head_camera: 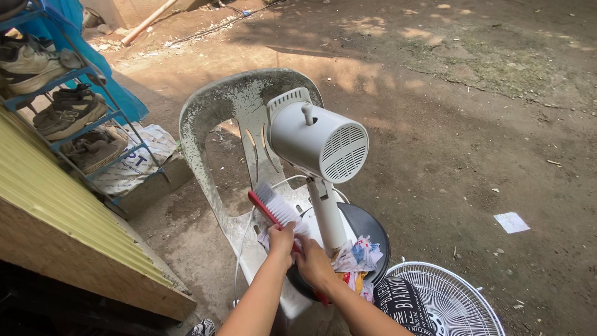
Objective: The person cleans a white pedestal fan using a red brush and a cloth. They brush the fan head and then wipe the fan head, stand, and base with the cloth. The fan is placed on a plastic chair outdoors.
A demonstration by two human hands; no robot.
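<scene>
The landmark here is the white fan motor housing [317,142], which stands on its stem on the seat of a weathered plastic chair [214,118]. Both hands sit below the housing, close to the foot of the stem. The left hand [282,239] is closed around a red-backed scrub brush [272,207], gripping it near the lower end. The brush's long axis runs up and to the left from the hands, bristles facing up toward the underside of the housing, its head just left of the stem. The right hand [313,261] lies just beside the left, nearer the stem, and is also curled on the brush's red handle, whose end shows below it. A crumpled patterned cloth [357,256] lies right of the stem on the dark round fan base [373,230]. A white wire fan guard [451,295] rests on the dirt ground below and right of the housing. A blue shoe rack [68,112] stands far left of it
</scene>
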